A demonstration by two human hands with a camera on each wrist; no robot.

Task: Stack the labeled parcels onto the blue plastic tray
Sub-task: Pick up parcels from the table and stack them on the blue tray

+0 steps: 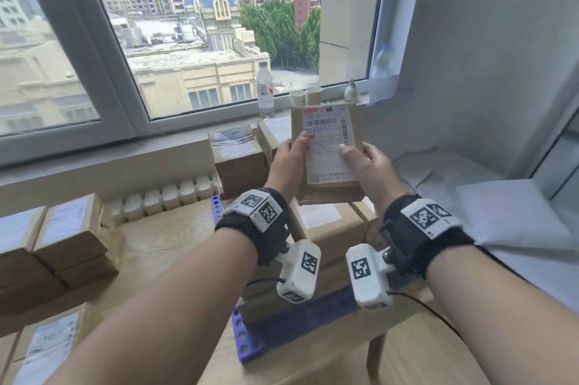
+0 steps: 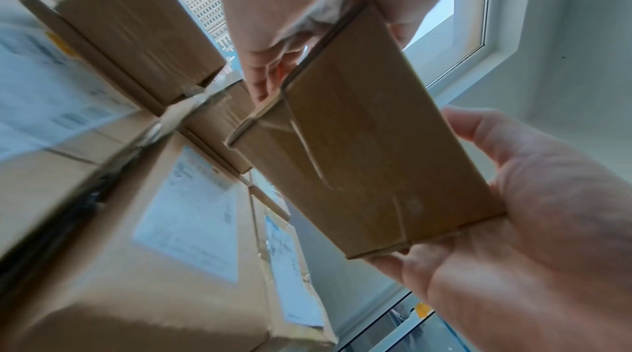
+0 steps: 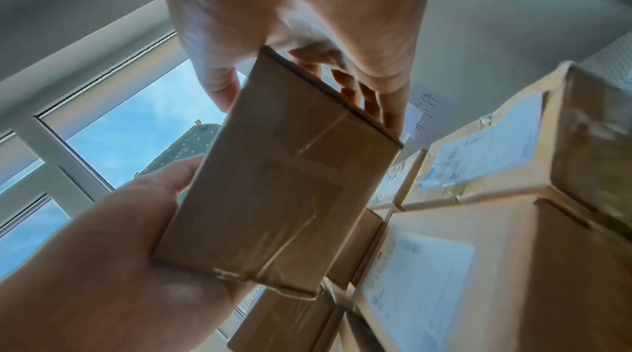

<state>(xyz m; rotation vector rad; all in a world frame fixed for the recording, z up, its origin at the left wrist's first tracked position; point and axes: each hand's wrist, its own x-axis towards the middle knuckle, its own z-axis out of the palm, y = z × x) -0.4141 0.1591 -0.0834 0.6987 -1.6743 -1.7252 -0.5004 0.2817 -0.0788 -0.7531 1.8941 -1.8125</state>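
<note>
Head view is showing both hands, left hand (image 1: 289, 162) and right hand (image 1: 368, 165), gripping the labeled parcel (image 1: 326, 146) with curled fingers, thumbs pressing its label, above the parcels on the blue plastic tray (image 1: 250, 344).

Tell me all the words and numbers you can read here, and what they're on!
Held parcel, white label: top code looks like "PR2 0213 07 022", uncertain. Barcodes and small print below: too blurred.
Paper on the wall: handwritten characters, not clear enough to read.
Labels on the stacked parcels: too blurred.
Wrist bands: square black-and-white codes, no words.
</note>
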